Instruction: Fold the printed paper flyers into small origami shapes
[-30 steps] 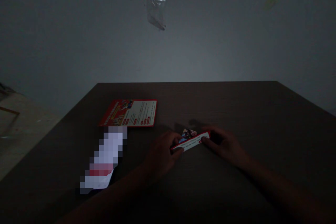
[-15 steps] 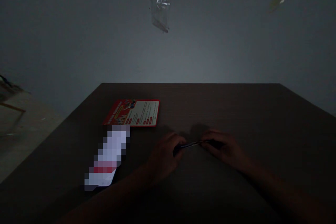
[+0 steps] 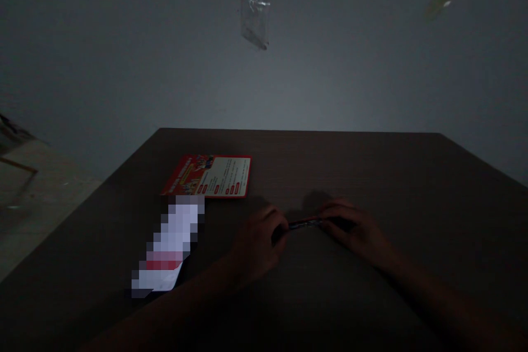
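Bridging left fingers [image 3: 270, 213] and right fingers [image 3: 339, 211], the thin card [image 3: 304, 224] sits edge-on.

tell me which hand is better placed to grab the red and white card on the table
Probably the left hand: it is nearer the red and white card, while the right hand is farther off. Both hold the thin item, so the left must let go first.

red-and-white card [image 3: 208, 177] on the table [image 3: 350, 170], pale title [image 3: 180, 175], small printed lines [image 3: 225, 176], none legible
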`<state>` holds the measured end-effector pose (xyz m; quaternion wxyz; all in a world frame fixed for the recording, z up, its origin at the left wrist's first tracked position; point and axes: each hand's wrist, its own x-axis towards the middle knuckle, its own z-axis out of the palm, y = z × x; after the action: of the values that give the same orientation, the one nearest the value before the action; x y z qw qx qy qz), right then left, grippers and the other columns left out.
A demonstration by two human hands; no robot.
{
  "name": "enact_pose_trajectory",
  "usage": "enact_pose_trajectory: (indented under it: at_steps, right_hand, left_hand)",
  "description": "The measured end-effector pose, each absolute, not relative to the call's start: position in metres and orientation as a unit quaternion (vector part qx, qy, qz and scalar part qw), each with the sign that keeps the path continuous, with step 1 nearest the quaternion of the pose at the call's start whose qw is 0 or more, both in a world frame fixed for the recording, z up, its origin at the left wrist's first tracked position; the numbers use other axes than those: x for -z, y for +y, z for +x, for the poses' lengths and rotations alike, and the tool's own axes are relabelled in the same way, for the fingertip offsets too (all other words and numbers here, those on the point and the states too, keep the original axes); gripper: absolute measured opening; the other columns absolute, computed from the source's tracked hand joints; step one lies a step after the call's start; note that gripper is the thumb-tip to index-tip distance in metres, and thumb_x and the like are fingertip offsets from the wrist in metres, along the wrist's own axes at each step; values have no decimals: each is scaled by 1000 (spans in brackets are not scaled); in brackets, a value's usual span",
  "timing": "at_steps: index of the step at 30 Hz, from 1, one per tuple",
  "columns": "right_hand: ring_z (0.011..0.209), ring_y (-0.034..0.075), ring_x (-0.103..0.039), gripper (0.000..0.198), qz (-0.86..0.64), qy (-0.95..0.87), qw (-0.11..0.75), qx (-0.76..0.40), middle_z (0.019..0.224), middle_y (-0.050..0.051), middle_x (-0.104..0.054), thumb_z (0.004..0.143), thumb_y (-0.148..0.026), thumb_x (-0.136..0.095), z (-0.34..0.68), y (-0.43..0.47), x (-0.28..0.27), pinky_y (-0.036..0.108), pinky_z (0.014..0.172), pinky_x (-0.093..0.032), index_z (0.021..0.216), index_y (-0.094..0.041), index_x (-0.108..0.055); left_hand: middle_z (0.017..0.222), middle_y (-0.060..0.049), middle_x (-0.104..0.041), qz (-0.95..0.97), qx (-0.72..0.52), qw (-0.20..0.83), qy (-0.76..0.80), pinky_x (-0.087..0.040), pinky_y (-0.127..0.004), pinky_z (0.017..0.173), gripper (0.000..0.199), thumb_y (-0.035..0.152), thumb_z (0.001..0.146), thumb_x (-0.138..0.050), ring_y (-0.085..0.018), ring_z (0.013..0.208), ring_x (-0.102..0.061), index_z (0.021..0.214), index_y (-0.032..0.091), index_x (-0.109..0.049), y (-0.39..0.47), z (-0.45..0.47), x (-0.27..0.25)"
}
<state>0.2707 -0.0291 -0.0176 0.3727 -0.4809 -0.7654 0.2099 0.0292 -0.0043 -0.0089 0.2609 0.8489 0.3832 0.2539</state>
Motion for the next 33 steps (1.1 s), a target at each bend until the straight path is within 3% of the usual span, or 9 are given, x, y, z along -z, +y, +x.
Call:
enact_pose_trajectory:
  at_steps: [8,18,24,33]
  right_hand:
    - [96,20,-60,11,-489,-769,371,-181,102,7,-62,85,-19,-57,274,-28,20,37,82,-49,94,-23,-64]
    - [97,23,-58,30,-393,-843,364,-52,106,11,-61,84,-10,-53,261,-45,-1,42,81,-47,112,-20,-57]
    - [97,22,-59,34,-355,-875,320,-76,103,9,-64,84,-11,-54,253,-49,-4,41,83,-48,117,-22,-54]
    - [90,21,-56,27,-357,-902,205,-133,98,7,-64,81,-8,-50,256,-43,4,39,80,-44,102,-20,-61]
  left_hand:
    - [92,-4,-59,856,-232,223,405,-45,-32,76,16,13,78,-59,-19,86,-55,93,19,-59,-4,29,11]
    - [100,-5,-60,890,-220,188,353,-45,-34,81,27,12,78,-60,-20,92,-54,104,18,-60,-4,27,11]
    - [100,-5,-60,899,-207,184,339,-44,-36,83,24,14,79,-59,-22,93,-53,102,19,-60,-3,28,9]
    - [98,-6,-61,909,-196,191,315,-43,-34,82,18,15,80,-60,-21,92,-52,97,17,-61,-3,28,9]
